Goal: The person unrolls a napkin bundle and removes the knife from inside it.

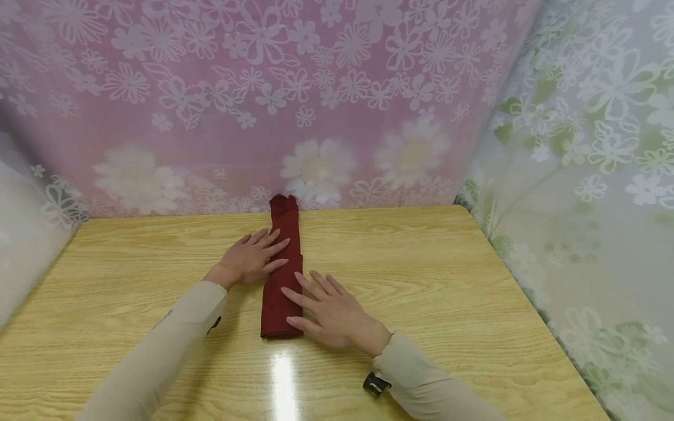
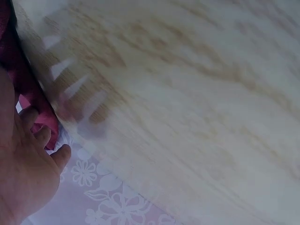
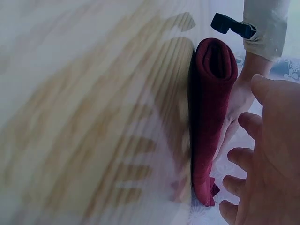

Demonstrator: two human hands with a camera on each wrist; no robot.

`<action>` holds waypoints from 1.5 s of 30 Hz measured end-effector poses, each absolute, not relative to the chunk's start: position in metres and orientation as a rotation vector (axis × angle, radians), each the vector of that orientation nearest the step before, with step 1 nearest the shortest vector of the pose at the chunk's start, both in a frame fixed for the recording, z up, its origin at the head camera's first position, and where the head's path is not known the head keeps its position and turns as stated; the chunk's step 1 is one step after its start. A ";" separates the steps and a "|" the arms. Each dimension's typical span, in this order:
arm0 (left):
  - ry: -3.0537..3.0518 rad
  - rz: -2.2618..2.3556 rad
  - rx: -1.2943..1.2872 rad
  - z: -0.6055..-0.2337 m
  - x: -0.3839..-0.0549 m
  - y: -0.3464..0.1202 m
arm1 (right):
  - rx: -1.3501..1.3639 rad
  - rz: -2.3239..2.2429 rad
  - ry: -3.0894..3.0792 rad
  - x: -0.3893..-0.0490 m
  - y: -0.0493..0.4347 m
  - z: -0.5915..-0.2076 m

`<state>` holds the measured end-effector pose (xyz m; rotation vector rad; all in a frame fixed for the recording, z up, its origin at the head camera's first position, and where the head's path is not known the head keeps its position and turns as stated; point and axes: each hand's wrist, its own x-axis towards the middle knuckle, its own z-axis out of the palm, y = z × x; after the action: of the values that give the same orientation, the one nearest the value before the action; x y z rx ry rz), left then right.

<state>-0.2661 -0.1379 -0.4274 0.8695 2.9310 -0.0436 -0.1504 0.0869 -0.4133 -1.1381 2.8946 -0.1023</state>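
A dark red cloth [image 1: 282,304], rolled or folded into a long narrow bundle, lies lengthwise on the wooden table. Its far end looks loose and crumpled. Layered coils show at the near end of the cloth [image 3: 216,58] in the right wrist view. My left hand [image 1: 247,257] has its fingers spread, and their tips rest over the left side of the bundle. Nearer to me, my right hand [image 1: 334,313] reaches in from the right, fingers extended, with its fingertips at the bundle's right edge. Whether those fingertips touch the cloth, I cannot tell.
The wood-grain table [image 1: 421,269] meets a pink flowered curtain [image 1: 237,117] at its back edge. Another flowered sheet [image 1: 595,175] hangs along the right, and a pale one [image 1: 26,204] on the left. Black straps, one of them a right wrist strap [image 1: 376,384], sit at the cuffs.
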 end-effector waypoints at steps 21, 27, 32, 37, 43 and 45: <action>2.944 -0.126 0.921 -0.429 -0.268 -0.138 | -1.231 -0.159 2.861 -0.142 0.064 -0.408; 2.949 -0.108 0.917 -0.431 -0.267 -0.140 | -1.253 -0.193 2.894 -0.140 0.062 -0.410; 2.951 -0.092 0.917 -0.431 -0.266 -0.141 | -1.287 -0.236 2.934 -0.139 0.059 -0.412; 2.956 -0.086 0.920 -0.431 -0.266 -0.141 | -1.285 -0.273 2.945 -0.138 0.055 -0.412; 2.960 -0.074 0.922 -0.431 -0.265 -0.141 | -1.252 -0.327 2.967 -0.136 0.051 -0.413; 2.959 -0.073 0.920 -0.432 -0.265 -0.141 | -1.244 -0.346 2.977 -0.135 0.050 -0.413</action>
<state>-0.2655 -0.1407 -0.4321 0.9197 2.9594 -0.0728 -0.1354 0.0505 -0.4129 -1.2437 2.9768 -0.3460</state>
